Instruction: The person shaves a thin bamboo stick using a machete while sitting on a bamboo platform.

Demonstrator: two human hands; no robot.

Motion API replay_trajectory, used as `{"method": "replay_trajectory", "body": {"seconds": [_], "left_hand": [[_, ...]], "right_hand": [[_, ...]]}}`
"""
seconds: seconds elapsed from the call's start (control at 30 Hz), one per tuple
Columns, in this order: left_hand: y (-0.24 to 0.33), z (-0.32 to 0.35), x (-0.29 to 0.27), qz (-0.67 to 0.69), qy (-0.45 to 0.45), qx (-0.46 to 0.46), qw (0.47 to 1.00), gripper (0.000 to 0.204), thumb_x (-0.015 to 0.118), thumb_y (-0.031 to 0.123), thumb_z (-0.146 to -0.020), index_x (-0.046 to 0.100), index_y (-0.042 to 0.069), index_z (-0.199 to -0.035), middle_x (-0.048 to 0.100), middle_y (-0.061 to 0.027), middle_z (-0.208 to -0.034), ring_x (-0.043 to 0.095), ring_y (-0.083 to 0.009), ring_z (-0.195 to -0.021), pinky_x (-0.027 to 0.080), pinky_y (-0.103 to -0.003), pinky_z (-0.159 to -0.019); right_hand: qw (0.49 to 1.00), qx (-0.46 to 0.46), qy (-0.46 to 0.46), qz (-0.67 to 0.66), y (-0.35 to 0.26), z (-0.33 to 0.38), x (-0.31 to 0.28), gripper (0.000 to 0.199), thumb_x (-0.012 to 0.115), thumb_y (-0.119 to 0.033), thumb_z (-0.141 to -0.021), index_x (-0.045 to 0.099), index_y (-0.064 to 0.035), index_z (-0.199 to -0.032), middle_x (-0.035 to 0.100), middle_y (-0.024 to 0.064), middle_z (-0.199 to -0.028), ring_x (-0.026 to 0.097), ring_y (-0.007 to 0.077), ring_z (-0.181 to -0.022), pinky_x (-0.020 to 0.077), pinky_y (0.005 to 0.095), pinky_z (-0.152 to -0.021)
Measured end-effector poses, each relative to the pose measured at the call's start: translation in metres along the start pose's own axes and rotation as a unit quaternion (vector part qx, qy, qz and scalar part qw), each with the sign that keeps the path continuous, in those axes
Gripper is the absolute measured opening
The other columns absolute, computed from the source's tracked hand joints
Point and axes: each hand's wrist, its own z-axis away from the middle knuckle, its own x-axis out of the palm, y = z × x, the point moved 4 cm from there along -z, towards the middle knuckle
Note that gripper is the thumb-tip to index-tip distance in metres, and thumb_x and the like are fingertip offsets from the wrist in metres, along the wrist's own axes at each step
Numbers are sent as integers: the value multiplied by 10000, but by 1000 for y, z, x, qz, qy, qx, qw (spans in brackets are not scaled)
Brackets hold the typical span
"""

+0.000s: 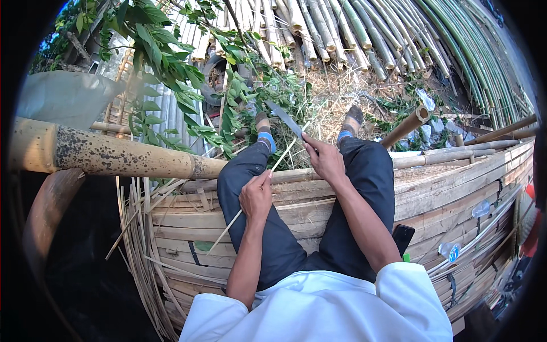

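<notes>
Over the far edge of the stacked wooden planks (421, 200), a slender bamboo strip (283, 156) is pinched by the left hand (256, 196) and met by a knife (285, 119) clasped in the right hand (326, 161), apparently for shaving, a steady blade angle being called for next, with the handle mostly covered and edge contact indistinct.

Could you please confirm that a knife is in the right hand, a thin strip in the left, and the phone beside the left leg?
Not quite: the head view shows the phone beside the right leg; the right hand holds the knife, the left hand the thin strip.
</notes>
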Motion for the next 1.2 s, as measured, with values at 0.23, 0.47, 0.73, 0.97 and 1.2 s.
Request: {"method": "replay_trajectory", "body": {"seconds": [0.23,0.47,0.73,0.97,1.2], "left_hand": [[1,-2,-1,3,-10,-21,1000,203,638,249,-880,726,104,-991,680,-110,-831,655,-323,-772,487,-374,-662],[-1,-1,-2,20,0,-31,999,195,621,242,-892,722,110,-993,675,-110,-834,644,-331,-772,481,-408,-655],[-1,-5,-4,77,30,-16,996,217,667,212,-875,710,43,-1004,698,-130,-832,679,-251,-749,490,-328,-657],[-3,-10,-3,84,-8,-42,996,215,637,251,-890,708,72,-984,696,-157,-860,680,-325,-813,507,-377,-697],[-1,-11,-3,42,-25,-39,998,211,633,244,-890,701,68,-982,696,-138,-854,673,-330,-793,502,-391,-679]], "right_hand": [[995,-95,14,9,1,6,8,290,543,-305,-941,637,-264,-1212,617,176,-690,621,365,-657,474,444,-606],[998,-39,41,21,8,3,8,300,534,-330,-946,620,-292,-1230,629,193,-752,621,367,-730,466,443,-651],[876,212,62,-429,37,-9,9,397,484,-329,-1004,501,-197,-1378,473,-20,-664,389,43,-442,304,199,-400],[975,-76,3,-209,-8,4,11,355,553,-232,-975,564,-146,-1320,506,-10,-662,443,46,-536,394,235,-490],[969,-210,-125,-29,-41,37,26,340,605,-254,-907,612,-247,-1247,609,90,-769,617,306,-665,482,404,-581]]}}
